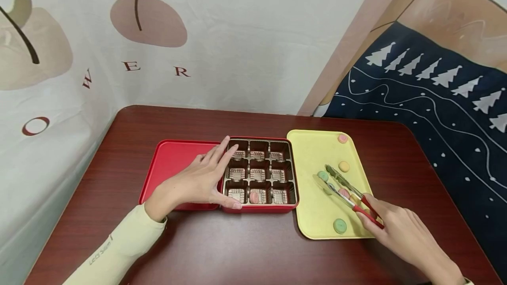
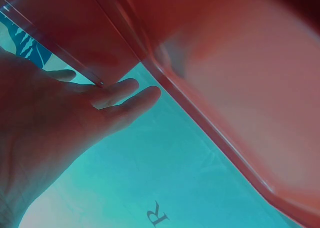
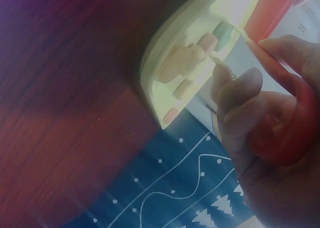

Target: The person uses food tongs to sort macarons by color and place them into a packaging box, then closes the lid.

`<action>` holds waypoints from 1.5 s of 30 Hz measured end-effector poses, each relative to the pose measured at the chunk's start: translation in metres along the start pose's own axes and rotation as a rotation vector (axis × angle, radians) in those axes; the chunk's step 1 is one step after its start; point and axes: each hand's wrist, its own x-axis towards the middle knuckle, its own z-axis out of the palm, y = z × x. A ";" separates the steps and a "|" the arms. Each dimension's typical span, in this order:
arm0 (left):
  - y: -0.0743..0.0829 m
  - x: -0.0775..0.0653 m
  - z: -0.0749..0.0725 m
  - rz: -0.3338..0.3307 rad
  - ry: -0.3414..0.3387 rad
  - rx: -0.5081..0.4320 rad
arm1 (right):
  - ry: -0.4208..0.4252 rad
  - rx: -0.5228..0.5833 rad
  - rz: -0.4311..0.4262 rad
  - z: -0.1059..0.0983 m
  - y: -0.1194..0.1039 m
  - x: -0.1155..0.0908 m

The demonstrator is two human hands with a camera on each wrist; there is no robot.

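My left hand rests with spread fingers along the left side of a red box. Its thumb lies at the front rim, and the other fingers reach over the back left. A brown insert with several compartments fills the box, and one pink macaron stands in the front middle compartment. In my right hand I hold red-handled tongs over a yellow tray. The tong tips are apart, one on either side of a green macaron. The right wrist view shows this green macaron near a tip too.
Several other macarons lie on the tray, among them a pink one, a yellow one and a green one. Left of the box, a red lid lies partly under my left forearm. Everything stands on a dark wooden table.
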 end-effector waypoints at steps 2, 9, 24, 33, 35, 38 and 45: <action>0.000 0.000 0.000 -0.001 -0.002 -0.004 | -0.011 -0.001 0.004 0.000 0.000 0.001; 0.000 0.000 -0.001 0.004 0.008 0.014 | -0.061 0.004 0.049 -0.004 -0.005 0.004; 0.001 -0.001 0.000 0.004 0.003 0.011 | 0.028 -0.024 -0.048 -0.001 -0.007 0.003; 0.001 -0.001 -0.001 -0.003 0.001 0.005 | 0.073 -0.010 -0.101 -0.001 -0.005 0.002; 0.001 -0.001 -0.001 -0.004 0.001 0.006 | 0.075 -0.012 -0.104 -0.002 -0.005 0.002; 0.001 -0.001 -0.001 -0.002 0.001 0.012 | 0.084 -0.009 -0.106 -0.004 -0.005 0.003; 0.000 -0.001 -0.001 0.004 0.003 0.016 | 0.111 0.017 -0.123 -0.007 -0.011 0.009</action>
